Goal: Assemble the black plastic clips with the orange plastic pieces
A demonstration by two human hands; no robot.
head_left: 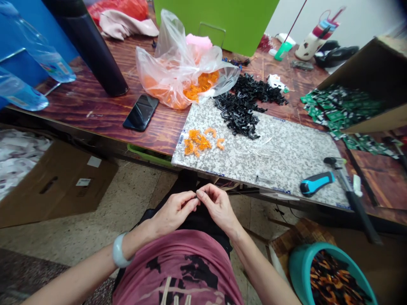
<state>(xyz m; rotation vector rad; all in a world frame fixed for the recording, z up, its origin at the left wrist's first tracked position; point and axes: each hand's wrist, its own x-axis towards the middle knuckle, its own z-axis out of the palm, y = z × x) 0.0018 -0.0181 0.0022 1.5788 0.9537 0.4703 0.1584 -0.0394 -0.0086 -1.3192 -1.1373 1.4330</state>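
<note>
Both hands meet above my lap, just off the table's front edge. My left hand (178, 208) is closed in a pinch, its fingertips touching those of my right hand (216, 204), also pinched. A tiny dark bit shows between the fingertips, too small to make out. Beyond them on the speckled board (286, 144) lie a small group of orange pieces (197, 142), a heap of black pieces (241, 114) and thin pale strips (262, 149). A plastic bag (168, 80) of orange pieces sits behind.
A phone (140, 112) and dark bottle (95, 51) stand left. At right are a blue-black handled tool (317, 183), a hammer (352, 197) and green-white pieces (333, 108) by a carton. A teal bucket (300, 264) of mixed pieces is lower right, a cardboard box (63, 182) lower left.
</note>
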